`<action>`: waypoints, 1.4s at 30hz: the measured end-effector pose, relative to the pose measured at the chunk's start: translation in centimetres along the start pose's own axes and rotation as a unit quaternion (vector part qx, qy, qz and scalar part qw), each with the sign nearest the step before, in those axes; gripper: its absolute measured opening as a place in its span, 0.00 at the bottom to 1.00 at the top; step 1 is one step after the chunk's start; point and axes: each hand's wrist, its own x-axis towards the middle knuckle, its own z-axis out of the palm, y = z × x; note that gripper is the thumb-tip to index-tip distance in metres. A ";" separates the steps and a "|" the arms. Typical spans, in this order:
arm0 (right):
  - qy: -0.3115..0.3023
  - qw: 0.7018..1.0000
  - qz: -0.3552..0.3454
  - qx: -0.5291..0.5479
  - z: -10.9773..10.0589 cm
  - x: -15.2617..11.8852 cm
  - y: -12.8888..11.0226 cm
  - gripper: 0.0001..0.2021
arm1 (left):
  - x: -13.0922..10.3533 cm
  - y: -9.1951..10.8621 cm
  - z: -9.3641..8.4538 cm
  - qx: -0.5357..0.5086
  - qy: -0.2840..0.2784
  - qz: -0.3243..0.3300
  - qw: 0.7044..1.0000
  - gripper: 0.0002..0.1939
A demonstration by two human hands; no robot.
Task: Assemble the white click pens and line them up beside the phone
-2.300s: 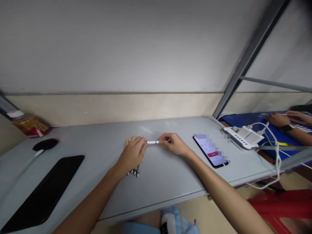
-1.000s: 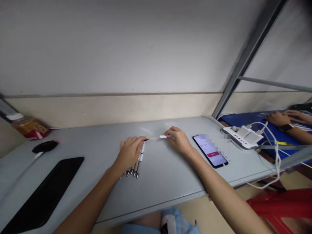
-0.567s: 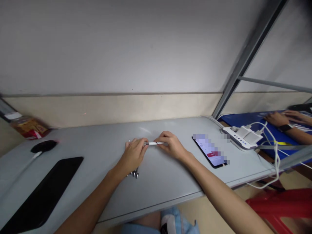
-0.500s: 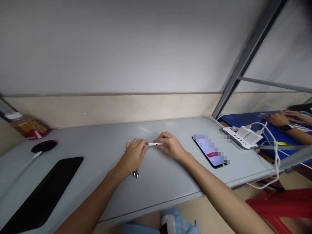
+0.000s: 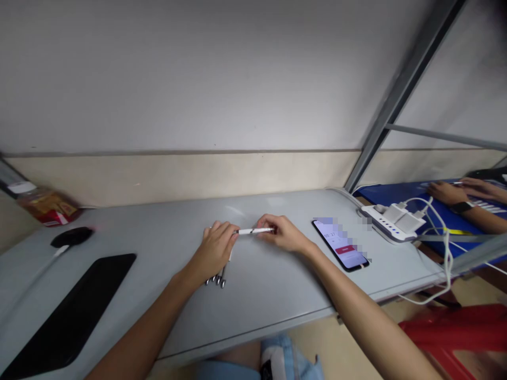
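Note:
A slim white pen (image 5: 247,231) lies crosswise between my two hands, just above the grey desk. My left hand (image 5: 216,247) is closed on its left end with thumb and fingers. At the right end, the bent fingers of my right hand (image 5: 283,233) pinch the pen near its silvery tip. Partly hidden beneath my left hand, several thin pieces with shiny silver ends (image 5: 216,281) rest side by side on the desk; they look like more pens.
A lit phone (image 5: 340,245) lies right of my hands, with a white power strip (image 5: 392,224) beyond it. Leftward are a black mat (image 5: 75,311), a dark mouse-like object (image 5: 72,237) and a jar (image 5: 47,206). Another person's hands (image 5: 447,193) are at the blue table (image 5: 404,191).
My right hand has shifted slightly right and its grip has changed, so more of the pen shows. My left hand has moved little; more of the silver ends beneath it are visible.

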 end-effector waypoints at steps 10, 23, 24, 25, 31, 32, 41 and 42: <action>-0.013 0.998 0.044 0.038 -0.5 0.0 0.2 0.16 | 0.0 -0.1 -0.1 -0.016 0.007 0.001 1.000 0.14; -0.008 0.997 0.027 0.067 -0.7 0.0 0.0 0.13 | 0.0 -0.2 0.0 -0.044 0.013 -0.003 0.999 0.13; -0.018 0.997 0.024 0.067 -0.7 -0.1 0.0 0.14 | 0.0 -0.3 0.0 -0.045 0.012 -0.004 0.999 0.13; -0.030 0.997 0.032 0.066 -0.7 -0.1 0.0 0.14 | 0.0 -0.4 0.0 -0.046 0.011 -0.004 0.999 0.13; -0.024 0.997 0.054 0.047 -0.4 -0.2 -0.1 0.20 | 0.1 -0.6 -0.1 -0.043 0.009 -0.012 0.999 0.14; -0.008 0.999 0.031 0.036 -0.4 -0.2 -0.1 0.19 | 0.1 -0.6 -0.1 -0.043 0.008 -0.017 0.999 0.14; -0.060 0.987 0.085 0.122 -0.1 -0.2 -0.8 0.16 | 0.0 -0.4 -0.6 0.027 0.015 0.023 0.999 0.13; -0.090 0.975 0.107 0.172 0.0 -0.1 -0.8 0.16 | -0.1 -0.3 -0.8 0.051 0.023 0.035 0.998 0.13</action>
